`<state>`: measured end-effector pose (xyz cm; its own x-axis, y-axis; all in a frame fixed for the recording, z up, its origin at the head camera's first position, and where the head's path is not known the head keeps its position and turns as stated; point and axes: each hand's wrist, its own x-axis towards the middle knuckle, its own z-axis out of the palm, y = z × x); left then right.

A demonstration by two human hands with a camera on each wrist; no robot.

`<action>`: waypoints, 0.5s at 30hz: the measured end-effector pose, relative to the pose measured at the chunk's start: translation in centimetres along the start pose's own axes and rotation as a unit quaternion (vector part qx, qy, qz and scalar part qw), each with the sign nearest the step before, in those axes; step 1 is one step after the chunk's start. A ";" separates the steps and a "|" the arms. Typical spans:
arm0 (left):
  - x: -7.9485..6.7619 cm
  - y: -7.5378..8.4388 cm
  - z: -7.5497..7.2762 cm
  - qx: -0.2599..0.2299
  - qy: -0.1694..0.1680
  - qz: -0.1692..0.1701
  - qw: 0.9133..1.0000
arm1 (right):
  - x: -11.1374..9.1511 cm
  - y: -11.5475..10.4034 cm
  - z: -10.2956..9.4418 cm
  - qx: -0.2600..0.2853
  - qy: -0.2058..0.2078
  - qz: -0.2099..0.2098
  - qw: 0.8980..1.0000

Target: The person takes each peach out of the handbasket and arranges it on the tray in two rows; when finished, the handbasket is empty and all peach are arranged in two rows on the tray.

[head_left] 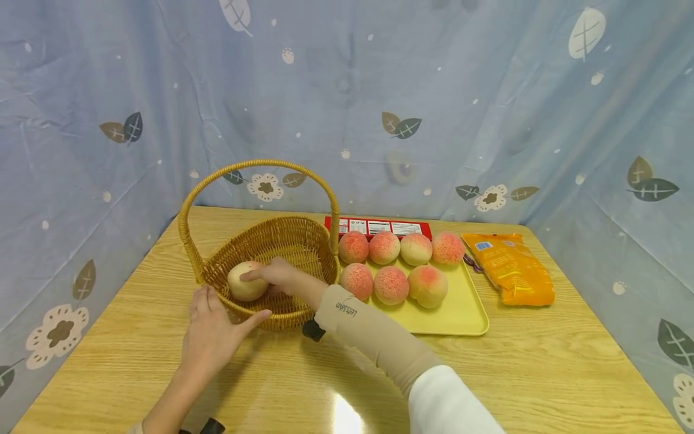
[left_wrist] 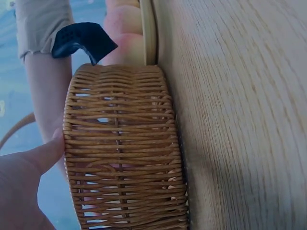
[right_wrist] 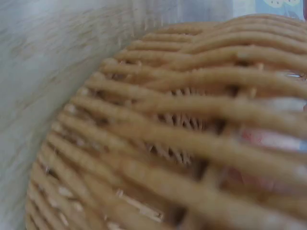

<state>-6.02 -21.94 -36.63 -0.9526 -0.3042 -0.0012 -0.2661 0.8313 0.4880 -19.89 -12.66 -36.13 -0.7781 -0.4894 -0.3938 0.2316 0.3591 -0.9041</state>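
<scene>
A wicker basket (head_left: 276, 322) with a tall arched handle stands on the left of the table. Inside it, at the left end, is a pale peach (head_left: 245, 288). My right hand (head_left: 279, 276) reaches over the basket's right side and holds this peach, fingers on its upper right; the thumb is hidden. At the front left, my left hand (head_left: 212, 325) holds the basket rim, thumb spread along the front edge. The left wrist view shows that thumb (left_wrist: 50, 151) against the rim. Only blurred basket weave (right_wrist: 192, 124) fills most of the right wrist view.
Right of the basket lies a yellow tray (head_left: 461, 313) with several pink peaches (head_left: 391, 285) in two rows. Behind them is a red box (head_left: 425, 228). An orange packet (head_left: 512, 271) lies farther right. A patterned blue curtain (head_left: 347, 108) surrounds the wooden table (head_left: 520, 374).
</scene>
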 end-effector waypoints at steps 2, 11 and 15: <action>-0.1 0.0 0.0 0.000 0.004 0.001 1.000 | 0.0 0.0 0.0 -0.013 0.029 -0.010 0.999; 0.0 0.0 0.0 0.001 -0.006 -0.001 1.000 | -0.4 0.2 -0.7 -0.005 0.093 -0.036 0.995; 0.0 0.0 0.0 -0.001 -0.004 -0.004 1.000 | -1.4 -0.1 -1.5 0.037 0.073 -0.052 0.995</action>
<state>-5.99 -21.94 -36.64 -0.9518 -0.3066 -0.0126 -0.2733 0.8282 0.4892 -19.71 -10.79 -35.25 -0.8751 -0.3983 -0.2749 0.1843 0.2509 -0.9503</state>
